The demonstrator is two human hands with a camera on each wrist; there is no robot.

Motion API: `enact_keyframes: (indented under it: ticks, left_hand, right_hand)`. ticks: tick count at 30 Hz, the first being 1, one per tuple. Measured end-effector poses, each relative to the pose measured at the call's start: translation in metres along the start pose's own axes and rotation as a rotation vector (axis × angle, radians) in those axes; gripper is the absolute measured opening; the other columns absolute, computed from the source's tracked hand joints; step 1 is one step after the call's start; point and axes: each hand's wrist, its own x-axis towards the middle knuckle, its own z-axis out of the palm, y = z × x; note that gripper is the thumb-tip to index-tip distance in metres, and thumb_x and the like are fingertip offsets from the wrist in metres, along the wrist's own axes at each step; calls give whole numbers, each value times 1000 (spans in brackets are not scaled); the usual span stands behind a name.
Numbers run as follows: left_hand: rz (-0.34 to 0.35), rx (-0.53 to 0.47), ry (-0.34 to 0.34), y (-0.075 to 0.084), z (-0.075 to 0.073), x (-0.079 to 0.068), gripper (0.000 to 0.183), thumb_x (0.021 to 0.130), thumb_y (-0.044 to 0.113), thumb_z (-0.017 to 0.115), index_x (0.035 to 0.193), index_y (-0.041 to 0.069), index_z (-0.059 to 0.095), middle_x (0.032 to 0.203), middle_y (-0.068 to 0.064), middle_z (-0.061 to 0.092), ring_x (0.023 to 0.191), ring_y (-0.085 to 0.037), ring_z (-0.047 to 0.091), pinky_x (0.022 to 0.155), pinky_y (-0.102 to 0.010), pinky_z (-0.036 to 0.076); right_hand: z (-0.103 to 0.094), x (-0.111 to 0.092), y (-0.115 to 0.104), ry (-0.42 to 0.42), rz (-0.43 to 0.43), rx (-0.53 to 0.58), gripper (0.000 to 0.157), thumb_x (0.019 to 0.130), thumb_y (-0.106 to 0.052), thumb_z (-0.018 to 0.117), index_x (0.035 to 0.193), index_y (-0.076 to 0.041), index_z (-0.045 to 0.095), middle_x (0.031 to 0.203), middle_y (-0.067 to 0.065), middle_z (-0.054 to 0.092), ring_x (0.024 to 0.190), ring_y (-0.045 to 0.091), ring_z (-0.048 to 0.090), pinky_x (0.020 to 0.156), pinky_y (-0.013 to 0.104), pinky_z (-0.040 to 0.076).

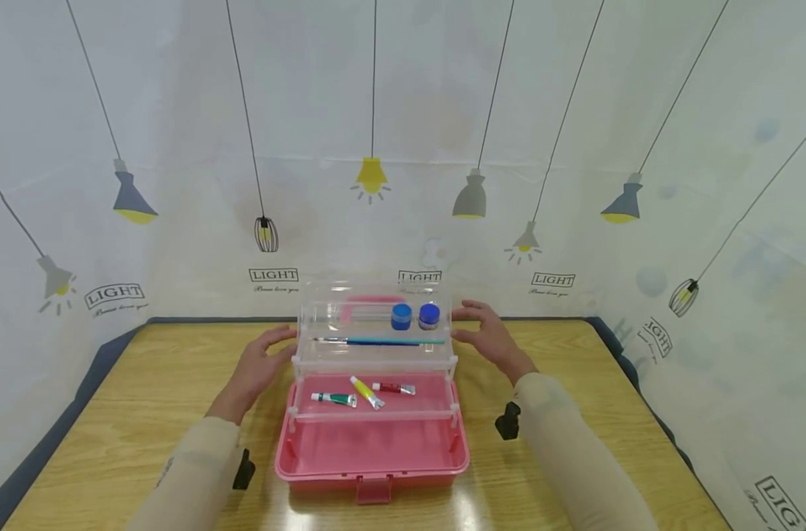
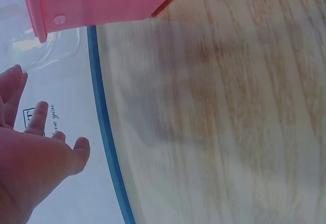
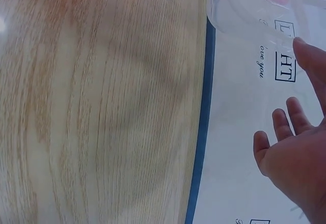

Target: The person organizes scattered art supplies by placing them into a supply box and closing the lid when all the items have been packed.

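A pink storage box [image 1: 376, 446] stands unfolded on the table, its clear lid [image 1: 323, 295] raised at the back and its clear trays tiered. Two blue-capped paint jars [image 1: 401, 317] and what look like thin paintbrushes [image 1: 389, 341] lie in the upper tray. Below them are a green paint tube [image 1: 334, 399], a yellow one [image 1: 366, 393] and a red one [image 1: 394, 388]. Beside the left side of the trays is my left hand [image 1: 253, 376], fingers spread loosely. My right hand [image 1: 492, 339] is at the lid's right edge, fingers extended; whether either hand touches the plastic is hard to tell.
The wooden table [image 1: 157, 428] has a dark blue edge [image 1: 542, 319]. Behind and on both sides hangs a white sheet [image 1: 429, 96] printed with lamps. A latch [image 1: 374, 489] hangs at the box's front.
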Motion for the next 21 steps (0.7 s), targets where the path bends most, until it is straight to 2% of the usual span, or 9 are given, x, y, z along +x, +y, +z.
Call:
enact_keyframes:
  ticks: [8,15,21]
  left_hand:
    - [140,37,104,1,0,2,35,95,11,62,126,-4,61,151,-20,41,147,-41,25,122,-55,17]
    - [143,67,134,4,-1,4,33,94,15,64,125,1,64,152,-16,43,150,-38,20,121,-57,16]
    - [136,88,153,6,-1,5,34,95,18,63,125,2,64,151,-14,43,150,-38,19,120,-59,18]
  right_hand:
    - [1,-1,-2,43,-2,1,38,89,-19,70,126,-8,64,157,9,30,147,37,25,117,61,24]
    - [0,0,-5,120,-46,52,36,89,-19,71,122,-4,66,153,10,37,144,34,29,118,58,26]
    - [-1,1,-7,137,-61,38,35,89,-17,70,121,-3,66,152,10,38,143,33,32,117,57,28]
